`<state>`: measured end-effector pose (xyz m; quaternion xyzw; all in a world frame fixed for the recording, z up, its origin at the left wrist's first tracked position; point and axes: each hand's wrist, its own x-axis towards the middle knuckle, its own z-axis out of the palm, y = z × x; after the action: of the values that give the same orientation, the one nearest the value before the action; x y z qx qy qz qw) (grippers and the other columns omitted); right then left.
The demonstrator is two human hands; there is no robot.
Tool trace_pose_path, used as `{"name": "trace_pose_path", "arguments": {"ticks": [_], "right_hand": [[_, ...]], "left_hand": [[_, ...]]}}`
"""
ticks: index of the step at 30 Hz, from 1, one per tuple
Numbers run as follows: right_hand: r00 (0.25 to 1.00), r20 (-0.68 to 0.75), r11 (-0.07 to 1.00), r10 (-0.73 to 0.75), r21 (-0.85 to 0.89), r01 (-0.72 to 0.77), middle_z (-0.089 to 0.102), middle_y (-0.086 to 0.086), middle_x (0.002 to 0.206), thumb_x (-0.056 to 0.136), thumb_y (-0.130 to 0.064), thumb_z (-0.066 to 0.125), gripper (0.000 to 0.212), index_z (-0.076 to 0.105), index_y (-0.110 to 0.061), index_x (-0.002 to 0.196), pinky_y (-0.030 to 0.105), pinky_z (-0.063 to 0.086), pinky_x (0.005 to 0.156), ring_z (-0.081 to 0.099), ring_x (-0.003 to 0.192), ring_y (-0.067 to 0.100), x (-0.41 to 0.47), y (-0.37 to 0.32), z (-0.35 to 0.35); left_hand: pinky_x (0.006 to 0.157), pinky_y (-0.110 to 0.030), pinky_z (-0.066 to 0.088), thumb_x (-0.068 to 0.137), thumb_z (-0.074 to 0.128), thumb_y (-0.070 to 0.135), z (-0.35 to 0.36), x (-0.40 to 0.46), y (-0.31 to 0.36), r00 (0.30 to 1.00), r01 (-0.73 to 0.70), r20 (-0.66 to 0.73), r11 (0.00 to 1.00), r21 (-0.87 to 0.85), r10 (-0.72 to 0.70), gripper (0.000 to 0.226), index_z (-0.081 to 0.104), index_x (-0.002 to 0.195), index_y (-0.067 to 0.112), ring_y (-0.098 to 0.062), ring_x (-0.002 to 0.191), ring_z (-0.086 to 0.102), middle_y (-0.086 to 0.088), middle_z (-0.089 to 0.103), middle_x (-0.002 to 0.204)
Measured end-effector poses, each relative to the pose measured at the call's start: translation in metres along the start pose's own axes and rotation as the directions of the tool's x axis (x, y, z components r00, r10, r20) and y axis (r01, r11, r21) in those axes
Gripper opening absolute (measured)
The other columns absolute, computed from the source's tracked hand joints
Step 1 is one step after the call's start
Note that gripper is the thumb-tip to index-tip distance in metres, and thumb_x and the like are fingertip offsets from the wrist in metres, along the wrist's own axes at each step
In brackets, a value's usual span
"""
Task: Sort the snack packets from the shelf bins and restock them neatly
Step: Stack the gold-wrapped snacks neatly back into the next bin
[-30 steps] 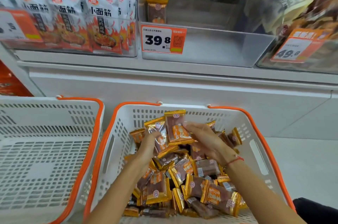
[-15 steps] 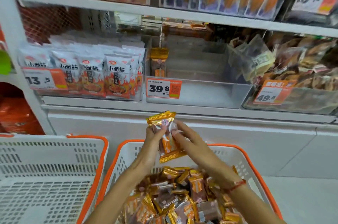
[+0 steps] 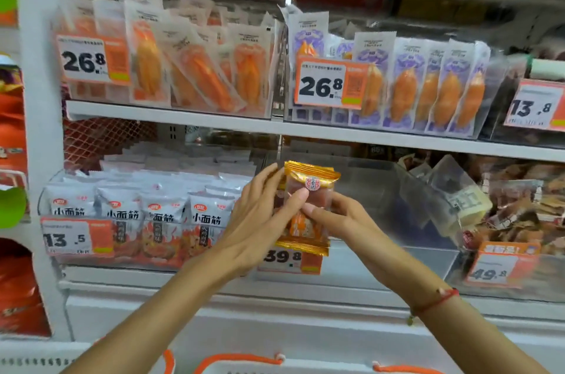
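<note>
— Snack packets (image 3: 308, 205), where are they?
— Centre of the frame, a small upright stack with gold-foil ends, in front of the clear bin (image 3: 382, 220) tagged 39.8.
— And the hands?
— Left hand (image 3: 260, 220) and right hand (image 3: 342, 220) both pinch the stack, one from each side.

**Bright, even shop light with soft edges**

We see a brightly and evenly lit view with only faint shadows. The white shelf edge (image 3: 305, 129) looks slightly washed out. Glare films the clear bin front (image 3: 382, 190), dulling what lies behind it. Motion blur softens the right-hand price tag (image 3: 501, 263) and the top of the frame. Wide-angle distortion bends the shelf upright (image 3: 42, 129) at the left.
</note>
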<state>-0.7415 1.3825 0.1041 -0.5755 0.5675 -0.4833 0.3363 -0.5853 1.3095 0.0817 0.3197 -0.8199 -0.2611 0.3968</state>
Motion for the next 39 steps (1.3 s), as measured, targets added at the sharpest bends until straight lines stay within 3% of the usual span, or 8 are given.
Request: {"name": "trace_pose_path", "arguments": {"ticks": [5,7,10,17,22,28,33,39], "right_hand": [[0.981,-0.165,0.994,0.100,-0.034,-0.106,0.065,0.003,0.113,0.085,-0.026,0.071,0.042,0.055,-0.015,0.122,0.025,0.051,0.077,0.065,0.101,0.016,0.066,0.020,-0.023],[0.976,-0.162,0.978,0.149,-0.119,-0.169,0.065,0.001,0.113,0.081,-0.025,0.076,0.046,0.055,-0.016,0.122,0.022,0.049,0.073,0.063,0.100,0.014,0.096,0.034,-0.027],[0.971,-0.062,0.929,0.230,-0.285,-0.238,0.067,0.000,0.113,0.079,-0.023,0.079,0.043,0.061,-0.017,0.117,0.022,0.051,0.076,0.063,0.096,0.011,0.130,0.054,-0.023],[0.939,0.067,0.846,0.339,-0.458,-0.273,0.065,0.004,0.104,0.081,-0.014,0.076,0.023,0.058,-0.021,0.093,0.014,0.051,0.061,0.061,0.079,0.009,0.161,0.071,0.009],[0.984,0.010,0.841,0.178,-0.520,-0.147,0.055,-0.002,0.103,0.073,-0.002,0.080,0.060,0.038,-0.020,0.111,0.028,0.059,0.071,0.060,0.099,0.021,0.160,0.069,0.013],[1.000,-0.007,0.727,0.026,-0.686,-0.024,0.057,0.008,0.126,0.064,-0.017,0.088,0.088,0.038,-0.018,0.136,0.043,0.050,0.097,0.055,0.117,0.027,0.167,0.078,0.015],[0.989,0.077,0.792,0.124,-0.608,-0.052,0.052,0.004,0.130,0.076,-0.011,0.080,0.079,0.033,-0.016,0.140,0.016,0.050,0.077,0.053,0.112,0.017,0.165,0.071,0.009],[0.999,0.045,0.710,0.026,-0.705,0.013,0.048,0.007,0.141,0.087,-0.026,0.070,0.060,0.043,-0.014,0.139,0.030,0.046,0.093,0.051,0.123,0.024,0.128,0.046,-0.005]], "left_hand": [[0.111,-0.016,-0.010,0.072,0.015,0.087,0.000,-0.003,-0.052,0.997,0.003,-0.067,0.900,0.435,0.029,0.099,-0.005,0.152,0.033,0.006,0.140,-0.004,0.026,-0.010,0.151],[0.116,-0.019,-0.013,0.082,0.014,0.082,0.003,0.000,-0.062,0.994,-0.049,-0.056,0.825,0.563,0.097,0.093,0.009,0.154,0.024,0.001,0.141,0.006,0.015,0.003,0.156],[0.113,-0.042,0.017,0.091,0.021,0.075,0.004,0.004,-0.072,0.988,-0.107,-0.012,0.739,0.665,0.154,0.087,0.040,0.146,0.010,-0.015,0.135,0.042,-0.003,0.043,0.149],[0.115,-0.047,0.015,0.089,0.024,0.078,0.006,0.008,-0.085,0.980,-0.134,-0.010,0.699,0.702,0.198,0.087,0.036,0.147,0.015,-0.014,0.137,0.038,0.000,0.041,0.150],[0.117,-0.045,0.010,0.088,0.023,0.079,0.004,0.008,-0.083,0.981,-0.129,-0.014,0.710,0.692,0.193,0.087,0.032,0.149,0.017,-0.014,0.140,0.035,0.001,0.038,0.152],[0.117,-0.043,0.011,0.089,0.021,0.078,0.004,0.005,-0.081,0.981,-0.122,-0.021,0.708,0.695,0.190,0.086,0.030,0.150,0.017,-0.015,0.139,0.036,0.001,0.037,0.152],[0.118,-0.043,0.011,0.089,0.018,0.078,0.004,0.006,-0.082,0.982,-0.127,-0.007,0.695,0.708,0.186,0.088,0.030,0.150,0.017,-0.014,0.140,0.033,0.001,0.035,0.154],[0.118,-0.042,0.004,0.091,0.020,0.075,-0.007,0.002,-0.073,0.973,-0.151,-0.010,0.668,0.729,0.231,0.085,0.023,0.153,0.016,-0.015,0.146,0.022,0.000,0.026,0.158]]}}
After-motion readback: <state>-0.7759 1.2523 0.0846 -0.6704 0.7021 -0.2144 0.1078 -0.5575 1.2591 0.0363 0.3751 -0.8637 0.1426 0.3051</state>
